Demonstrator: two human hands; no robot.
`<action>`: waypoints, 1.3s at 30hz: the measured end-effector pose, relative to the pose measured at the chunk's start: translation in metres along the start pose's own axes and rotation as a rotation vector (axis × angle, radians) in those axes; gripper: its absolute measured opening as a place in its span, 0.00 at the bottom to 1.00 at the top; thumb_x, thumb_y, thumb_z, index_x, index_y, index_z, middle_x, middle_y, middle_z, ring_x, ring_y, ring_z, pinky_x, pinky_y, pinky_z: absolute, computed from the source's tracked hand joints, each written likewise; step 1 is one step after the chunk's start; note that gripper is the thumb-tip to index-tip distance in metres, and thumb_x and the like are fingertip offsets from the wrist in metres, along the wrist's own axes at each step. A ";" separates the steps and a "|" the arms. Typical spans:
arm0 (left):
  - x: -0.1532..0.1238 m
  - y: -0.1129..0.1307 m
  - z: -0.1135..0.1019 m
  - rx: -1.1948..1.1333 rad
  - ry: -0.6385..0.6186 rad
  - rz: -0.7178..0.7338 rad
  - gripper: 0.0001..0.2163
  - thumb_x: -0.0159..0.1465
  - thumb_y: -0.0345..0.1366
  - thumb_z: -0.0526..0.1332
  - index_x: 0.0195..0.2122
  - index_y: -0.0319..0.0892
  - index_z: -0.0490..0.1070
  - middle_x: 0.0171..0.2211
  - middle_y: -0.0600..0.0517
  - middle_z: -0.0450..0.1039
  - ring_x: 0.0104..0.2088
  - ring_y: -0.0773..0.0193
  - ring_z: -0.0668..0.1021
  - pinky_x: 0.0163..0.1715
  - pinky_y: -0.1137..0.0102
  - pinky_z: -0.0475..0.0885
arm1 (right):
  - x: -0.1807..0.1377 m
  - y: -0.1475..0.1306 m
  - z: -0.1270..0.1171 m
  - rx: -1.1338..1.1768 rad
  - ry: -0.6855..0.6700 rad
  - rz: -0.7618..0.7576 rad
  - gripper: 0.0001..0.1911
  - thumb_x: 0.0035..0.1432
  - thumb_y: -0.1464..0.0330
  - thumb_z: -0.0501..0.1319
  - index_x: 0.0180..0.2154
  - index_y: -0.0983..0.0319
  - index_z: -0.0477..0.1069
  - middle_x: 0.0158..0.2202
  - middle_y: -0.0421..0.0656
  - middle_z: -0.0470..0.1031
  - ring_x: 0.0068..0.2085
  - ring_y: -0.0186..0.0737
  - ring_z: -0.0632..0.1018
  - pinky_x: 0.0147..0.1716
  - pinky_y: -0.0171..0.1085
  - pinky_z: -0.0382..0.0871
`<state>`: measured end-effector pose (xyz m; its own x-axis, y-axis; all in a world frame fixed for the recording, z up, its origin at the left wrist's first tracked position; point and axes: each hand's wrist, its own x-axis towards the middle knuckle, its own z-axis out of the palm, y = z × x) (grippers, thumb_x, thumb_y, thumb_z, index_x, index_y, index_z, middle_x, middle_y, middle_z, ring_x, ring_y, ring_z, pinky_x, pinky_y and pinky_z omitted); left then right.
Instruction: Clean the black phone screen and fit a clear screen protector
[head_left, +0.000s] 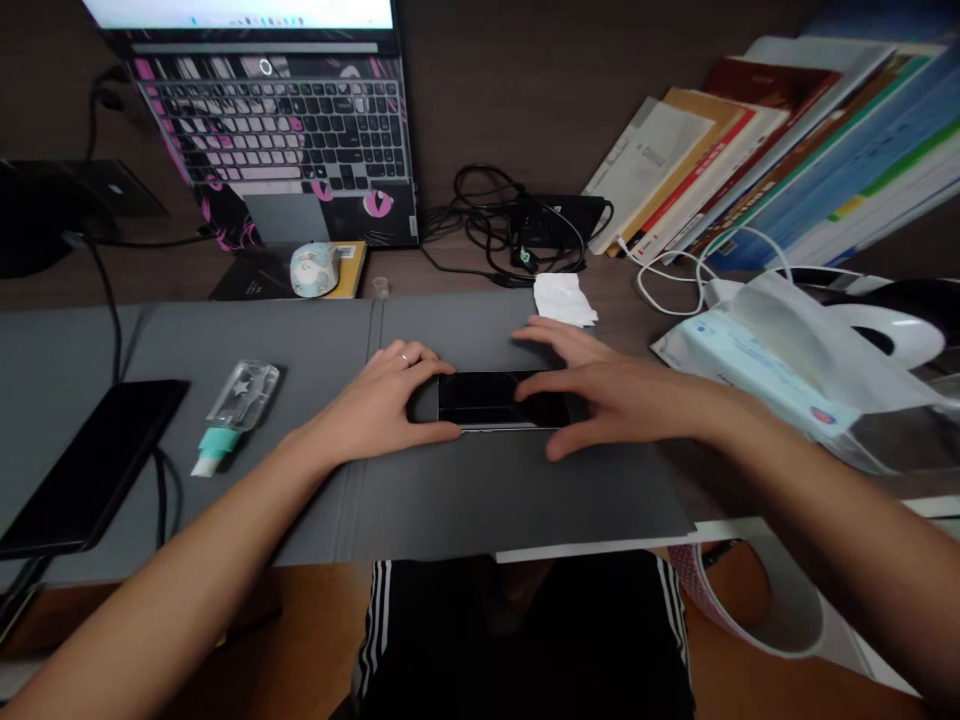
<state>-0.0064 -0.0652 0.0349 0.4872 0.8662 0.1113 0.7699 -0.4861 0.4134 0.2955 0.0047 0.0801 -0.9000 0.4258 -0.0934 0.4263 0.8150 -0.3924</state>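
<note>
A black smartphone (480, 402) lies sideways on the grey desk mat (465, 500), its dark screen facing up. My left hand (386, 400), with a ring on one finger, pinches the phone's left end between thumb and forefinger. Over the right end, my right hand (611, 395) has its fingers spread, one fingertip above or on the glass; whether it touches, I cannot tell. That hand hides part of the phone's right side. Just beyond it is a crumpled white tissue (565, 298).
A laptop (285, 140) stands at the back left, with a mouse (314, 270) in front. On the left are a clear bottle (244, 395) and a second dark phone (94, 465). Tangled cables (487, 230), leaning books (750, 150) and a tissue pack (765, 365) occupy the back and right. Below sits a bin (795, 610).
</note>
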 end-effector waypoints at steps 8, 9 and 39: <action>0.000 -0.003 0.001 0.004 -0.002 0.011 0.29 0.62 0.57 0.65 0.58 0.44 0.69 0.52 0.46 0.69 0.51 0.50 0.70 0.55 0.54 0.65 | 0.041 -0.025 0.006 -0.036 0.010 -0.107 0.29 0.56 0.44 0.67 0.51 0.55 0.78 0.73 0.49 0.50 0.73 0.65 0.44 0.69 0.62 0.44; 0.000 -0.003 0.001 0.006 -0.004 0.013 0.29 0.62 0.57 0.65 0.58 0.44 0.68 0.51 0.47 0.69 0.50 0.50 0.70 0.55 0.54 0.65 | 0.033 -0.019 0.004 -0.036 0.015 -0.082 0.28 0.55 0.44 0.67 0.50 0.54 0.78 0.73 0.48 0.50 0.73 0.66 0.45 0.68 0.63 0.46; 0.000 -0.009 -0.002 -0.008 -0.040 0.079 0.30 0.62 0.56 0.66 0.60 0.45 0.67 0.52 0.46 0.68 0.52 0.50 0.70 0.56 0.54 0.65 | 0.027 -0.030 0.021 -0.042 0.105 -0.036 0.25 0.56 0.48 0.68 0.50 0.53 0.77 0.72 0.47 0.53 0.73 0.60 0.46 0.69 0.59 0.49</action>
<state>-0.0146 -0.0602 0.0332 0.5623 0.8200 0.1072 0.7253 -0.5513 0.4123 0.2566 -0.0166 0.0698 -0.9013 0.4329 0.0169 0.3993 0.8452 -0.3553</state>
